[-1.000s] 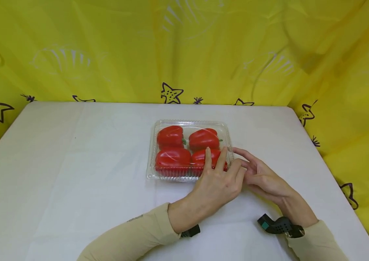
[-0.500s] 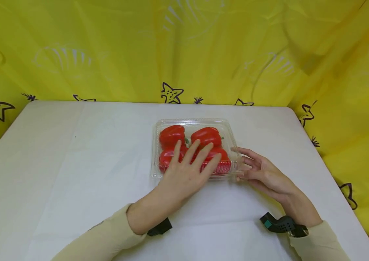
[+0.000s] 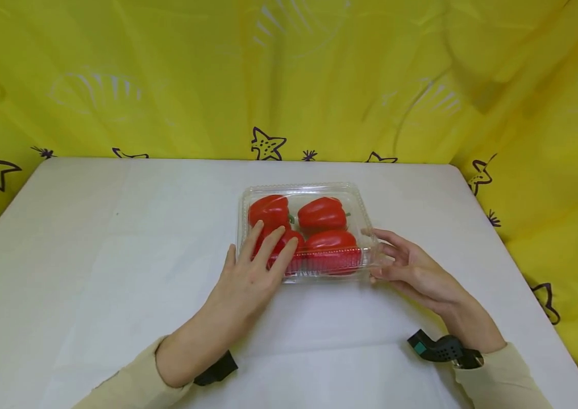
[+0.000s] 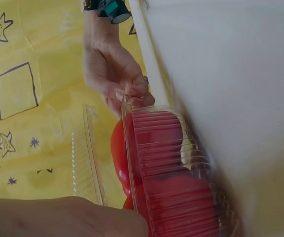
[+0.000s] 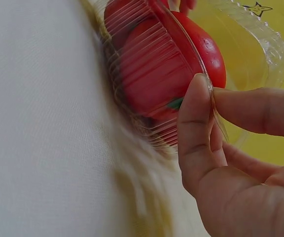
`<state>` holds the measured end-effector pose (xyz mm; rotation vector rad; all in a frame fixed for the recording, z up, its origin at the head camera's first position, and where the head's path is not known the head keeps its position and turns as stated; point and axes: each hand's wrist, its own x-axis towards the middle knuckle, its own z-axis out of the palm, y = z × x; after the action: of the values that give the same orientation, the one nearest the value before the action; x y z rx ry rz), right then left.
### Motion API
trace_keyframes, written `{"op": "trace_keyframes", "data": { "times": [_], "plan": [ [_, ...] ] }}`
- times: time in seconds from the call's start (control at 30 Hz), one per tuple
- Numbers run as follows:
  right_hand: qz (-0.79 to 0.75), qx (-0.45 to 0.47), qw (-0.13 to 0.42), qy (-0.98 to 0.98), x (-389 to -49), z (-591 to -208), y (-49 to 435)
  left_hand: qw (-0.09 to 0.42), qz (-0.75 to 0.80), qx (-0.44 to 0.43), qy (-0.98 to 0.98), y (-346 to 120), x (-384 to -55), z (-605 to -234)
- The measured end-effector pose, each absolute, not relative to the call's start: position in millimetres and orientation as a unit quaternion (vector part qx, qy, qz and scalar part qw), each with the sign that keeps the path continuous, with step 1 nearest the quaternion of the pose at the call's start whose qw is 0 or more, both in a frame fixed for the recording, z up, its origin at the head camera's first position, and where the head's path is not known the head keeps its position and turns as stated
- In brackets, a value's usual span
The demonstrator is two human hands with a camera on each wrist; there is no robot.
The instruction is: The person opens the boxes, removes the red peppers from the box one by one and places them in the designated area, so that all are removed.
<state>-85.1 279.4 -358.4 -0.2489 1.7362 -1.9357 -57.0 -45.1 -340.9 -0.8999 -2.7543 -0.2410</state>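
Observation:
Several red bell peppers (image 3: 321, 215) lie in a clear plastic clamshell container (image 3: 299, 189) on the white table. My right hand (image 3: 416, 275) pinches the container's right rim; in the right wrist view, thumb and forefinger (image 5: 258, 111) meet across the clear edge (image 5: 220, 123). My left hand (image 3: 250, 278) spreads its fingers over the front left pepper (image 3: 296, 241), partly covering it; whether they touch it I cannot tell. In the left wrist view, a ribbed clear lid edge (image 4: 95, 155) stands apart from the lower rim, above the peppers (image 4: 120, 153).
The white tablecloth (image 3: 115, 272) spreads around the container. A yellow curtain (image 3: 191, 74) with starfish drawings hangs behind the table and along its sides. Each wrist wears a black camera mount (image 3: 439, 349).
My left hand has moved left from the container's front right corner to its front left, fingers spread. The container has shifted slightly right. My right hand now visibly pinches its right rim.

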Motion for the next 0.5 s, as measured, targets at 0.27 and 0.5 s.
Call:
{"op": "trace_keyframes", "data": {
  "times": [0.27, 0.5],
  "plan": [
    [-0.694, -0.090, 0.253, 0.668, -86.1, -358.2, 276.2, 0.149, -0.067, -0.299, -0.940, -44.2, -59.0, -339.0],
    [-0.698, -0.092, 0.259, 0.661, -84.7, -357.2, 277.9, 0.168, -0.092, -0.298, -0.935, -43.7, -61.9, -338.4]
  ]
}}
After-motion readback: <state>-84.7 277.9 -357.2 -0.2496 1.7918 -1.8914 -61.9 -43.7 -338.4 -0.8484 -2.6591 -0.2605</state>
